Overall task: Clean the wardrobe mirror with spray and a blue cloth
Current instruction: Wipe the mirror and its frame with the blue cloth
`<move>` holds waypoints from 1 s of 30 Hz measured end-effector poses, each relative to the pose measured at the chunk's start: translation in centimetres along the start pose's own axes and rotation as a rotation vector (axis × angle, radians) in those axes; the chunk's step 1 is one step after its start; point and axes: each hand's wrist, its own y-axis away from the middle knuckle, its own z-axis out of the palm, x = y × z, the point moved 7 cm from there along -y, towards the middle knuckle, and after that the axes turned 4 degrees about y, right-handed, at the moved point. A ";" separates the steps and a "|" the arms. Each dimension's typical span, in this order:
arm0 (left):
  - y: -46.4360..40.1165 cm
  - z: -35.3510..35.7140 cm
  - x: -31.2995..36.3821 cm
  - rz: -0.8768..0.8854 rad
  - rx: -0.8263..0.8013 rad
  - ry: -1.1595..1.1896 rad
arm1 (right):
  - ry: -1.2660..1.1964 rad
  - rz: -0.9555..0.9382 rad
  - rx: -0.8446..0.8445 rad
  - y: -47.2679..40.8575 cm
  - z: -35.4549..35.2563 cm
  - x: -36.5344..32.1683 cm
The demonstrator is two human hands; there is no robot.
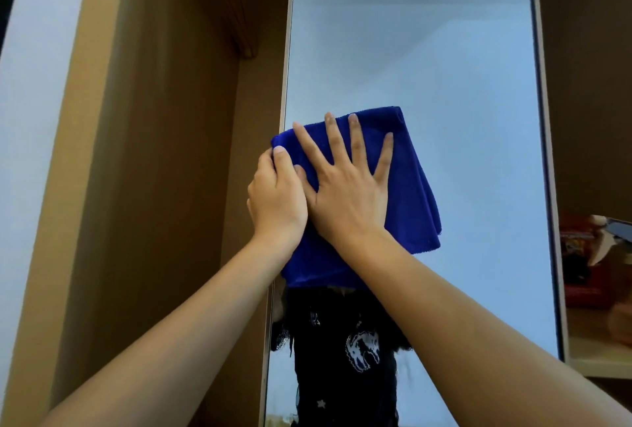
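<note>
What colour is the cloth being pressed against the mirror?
Deep blue. The cloth shows plainly in the head view, under the right hand on the mirror.

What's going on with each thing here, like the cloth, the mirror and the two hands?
Cloth: folded, pressed flat against the mirror.
Mirror: upright, cloth on its left part.
Right hand: fingers spread, pressing the cloth.
Left hand: gripping the cloth's left edge.
Wardrobe: open beside the mirror.
</note>
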 end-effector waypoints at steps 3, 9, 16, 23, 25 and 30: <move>-0.3 -0.5 -0.2 -0.089 -0.010 0.136 | -0.022 0.001 0.028 1.5 0.1 -0.7; -1.1 -0.6 -1.0 -0.191 -0.089 0.273 | -0.035 -0.026 0.005 7.0 1.1 -1.6; -1.6 -0.5 -1.7 -0.186 -0.170 0.333 | -0.056 -0.091 -0.064 11.3 1.8 -1.6; -0.7 -0.2 -1.0 -0.173 -0.140 0.280 | -0.038 -0.010 -0.015 6.4 1.2 -0.7; -0.5 -0.3 -1.0 -0.159 -0.120 0.244 | -0.037 -0.006 -0.008 6.9 1.3 -0.8; 0.6 -0.7 -0.5 -0.085 -0.077 0.235 | -0.039 -0.025 -0.042 11.3 2.0 -1.4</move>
